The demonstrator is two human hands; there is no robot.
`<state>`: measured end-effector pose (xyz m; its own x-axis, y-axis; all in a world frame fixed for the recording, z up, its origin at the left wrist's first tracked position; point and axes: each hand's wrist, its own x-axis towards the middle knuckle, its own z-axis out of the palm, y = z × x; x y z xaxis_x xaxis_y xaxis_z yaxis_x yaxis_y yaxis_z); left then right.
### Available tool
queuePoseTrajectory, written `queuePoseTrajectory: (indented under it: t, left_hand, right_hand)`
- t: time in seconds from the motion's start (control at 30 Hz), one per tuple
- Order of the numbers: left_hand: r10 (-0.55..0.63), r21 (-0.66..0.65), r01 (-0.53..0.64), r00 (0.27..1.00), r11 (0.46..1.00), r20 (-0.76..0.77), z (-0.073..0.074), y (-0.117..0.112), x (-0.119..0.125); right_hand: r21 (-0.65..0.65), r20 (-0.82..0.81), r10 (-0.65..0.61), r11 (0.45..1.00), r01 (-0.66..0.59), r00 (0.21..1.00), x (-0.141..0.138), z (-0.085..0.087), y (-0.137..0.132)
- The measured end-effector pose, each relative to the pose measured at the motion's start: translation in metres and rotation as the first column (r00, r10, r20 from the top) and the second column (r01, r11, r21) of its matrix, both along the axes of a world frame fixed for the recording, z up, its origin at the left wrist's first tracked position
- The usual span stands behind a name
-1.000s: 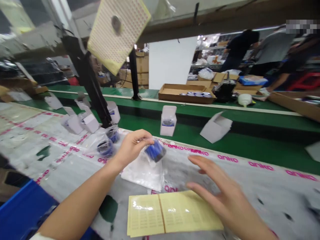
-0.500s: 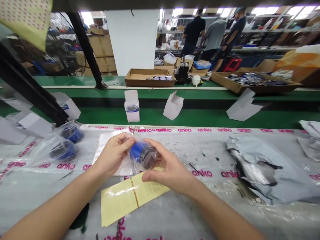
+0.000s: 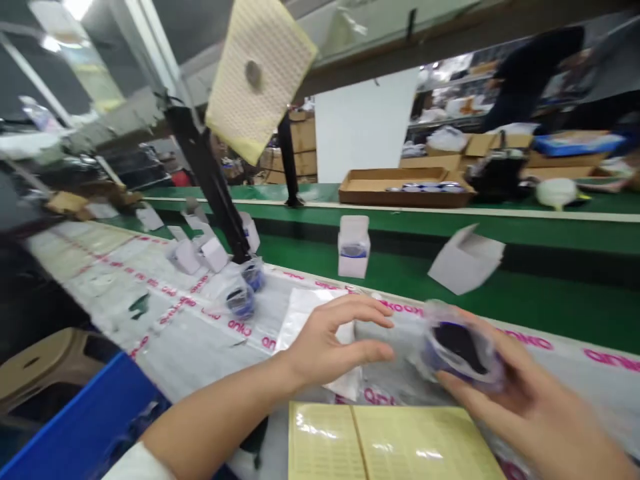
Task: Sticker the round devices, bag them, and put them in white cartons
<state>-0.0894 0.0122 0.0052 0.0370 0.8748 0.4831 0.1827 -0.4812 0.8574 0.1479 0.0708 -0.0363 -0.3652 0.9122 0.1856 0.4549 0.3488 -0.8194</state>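
Observation:
My right hand [image 3: 525,387] is wrapped round a blue and black round item in a clear plastic bag [image 3: 457,347]; its kind I cannot make out. The item's dark end faces up towards me. My left hand [image 3: 335,340] is empty, thumb and fingers apart, left of the item and over a stack of flat white bags [image 3: 305,313]. Below both hands lies a yellow label sheet [image 3: 400,440] with a brown line across it. Two similar bagged blue items [image 3: 240,301] rest on the table to the left, beyond my left hand.
On the green belt [image 3: 400,267] stand open white boxes, one holding a blue item [image 3: 354,247], another tilted [image 3: 467,260]. A black post [image 3: 210,180] rises at the table's edge. Behind is a cardboard tray [image 3: 395,187]. A blue bin [image 3: 100,413] and a stool [image 3: 55,373] are at lower left.
My view has swung left. My left hand has let go of the bagged item and opened. My right hand keeps it, now turned dark end up and farther from the left hand.

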Motion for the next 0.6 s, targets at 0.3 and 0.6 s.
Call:
queuePoseTrajectory:
  t: [0.3,0.6]
  left_hand:
    - [0.023,0.053,-0.015,0.988,0.998,-0.154,-0.012,0.001,-0.009]
    - [0.012,-0.05,-0.029,0.951,0.998,-0.31,-0.009,-0.002,-0.008]
  right_hand:
    - [0.01,0.117,0.043,0.999,-0.045,0.992,0.006,-0.028,0.025]
    - [0.071,0.225,0.032,0.996,-0.049,0.974,0.008,0.0,0.01]
